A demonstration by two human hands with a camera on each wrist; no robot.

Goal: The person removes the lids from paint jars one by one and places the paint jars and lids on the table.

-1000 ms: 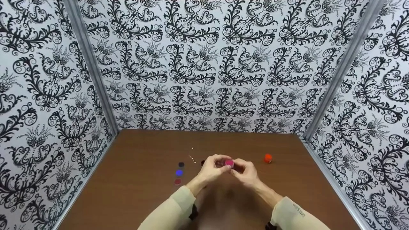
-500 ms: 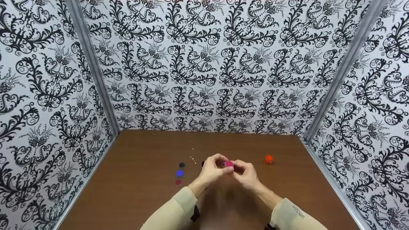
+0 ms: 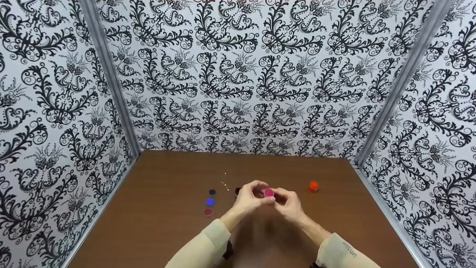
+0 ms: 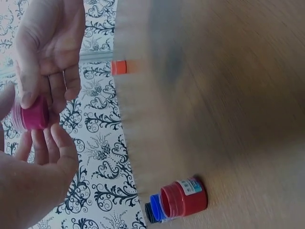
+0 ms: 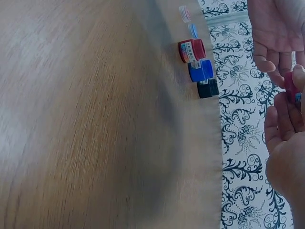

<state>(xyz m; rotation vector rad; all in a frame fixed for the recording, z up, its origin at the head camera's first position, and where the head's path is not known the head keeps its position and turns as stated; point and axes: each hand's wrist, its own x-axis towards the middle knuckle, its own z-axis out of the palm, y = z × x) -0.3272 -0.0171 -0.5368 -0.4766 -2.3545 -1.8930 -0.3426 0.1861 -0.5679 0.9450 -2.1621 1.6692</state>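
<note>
Both hands hold a small magenta paint jar [image 3: 268,192] up in front of the person, above the table. The left hand [image 3: 250,199] grips it from the left, thumb along its near side. From the right, the right hand [image 3: 289,204] has its thumb and fingertips on the same jar. In the left wrist view, the jar's magenta body [image 4: 35,113] has a clear ribbed end pointing up. Behind the left hand, mostly hidden in the head view, stand open red [image 4: 186,196], blue [image 5: 200,70] and black [image 5: 208,88] paint jars in a row.
Left of the hands lies a row of lids: black [image 3: 212,192], blue [image 3: 209,201] and dark red [image 3: 208,211]. Pale specks [image 3: 225,185] mark the brown table [image 3: 167,178] behind them. An orange jar [image 3: 314,186] stands at the right. Patterned walls [image 3: 238,93] enclose the table.
The left thumb has slid slightly down and to the right along the jar's near side. Both hands keep hold of the magenta jar, and the view has shifted slightly.
</note>
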